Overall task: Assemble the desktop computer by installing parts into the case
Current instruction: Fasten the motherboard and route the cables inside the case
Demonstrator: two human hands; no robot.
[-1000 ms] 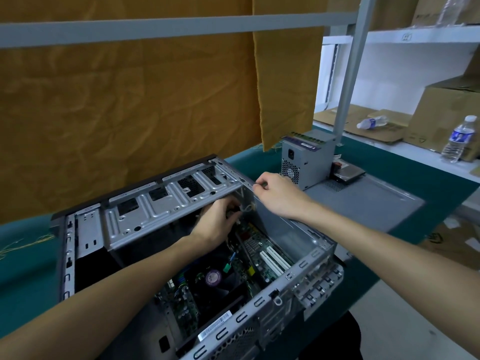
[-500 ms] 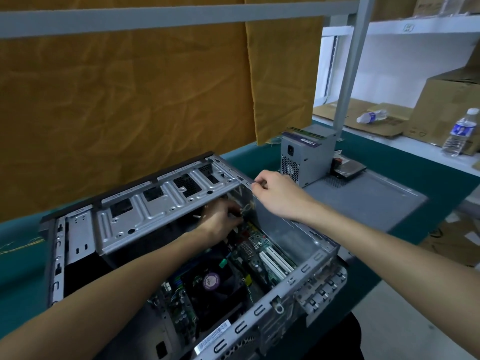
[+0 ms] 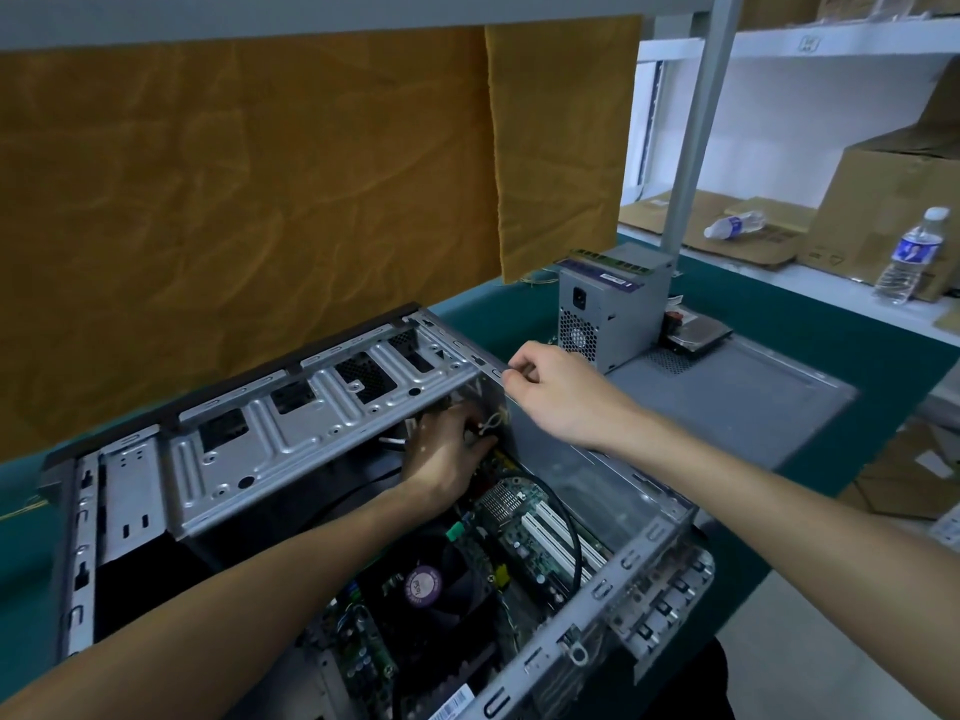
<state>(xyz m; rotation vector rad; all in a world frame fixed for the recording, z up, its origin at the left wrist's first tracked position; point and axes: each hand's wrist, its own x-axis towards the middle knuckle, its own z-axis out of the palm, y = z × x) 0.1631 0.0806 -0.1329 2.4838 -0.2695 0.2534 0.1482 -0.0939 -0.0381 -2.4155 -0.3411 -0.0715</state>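
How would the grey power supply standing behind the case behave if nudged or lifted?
The power supply is a metal box standing on its narrow end on the side panel, so it looks rigid, probably heavy for its size. A push up high might topple it. The memory stick on top would likely slide off.

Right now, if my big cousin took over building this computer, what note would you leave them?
Left hand: inside the case, fingers curled among the wires; exactly what it grips is hidden.
Right hand: pinching the case's top edge.
Done: motherboard and CPU fan already sit in the case.
Left: power supply stands outside on the side panel, with the hard drive beside it. Both need installing.
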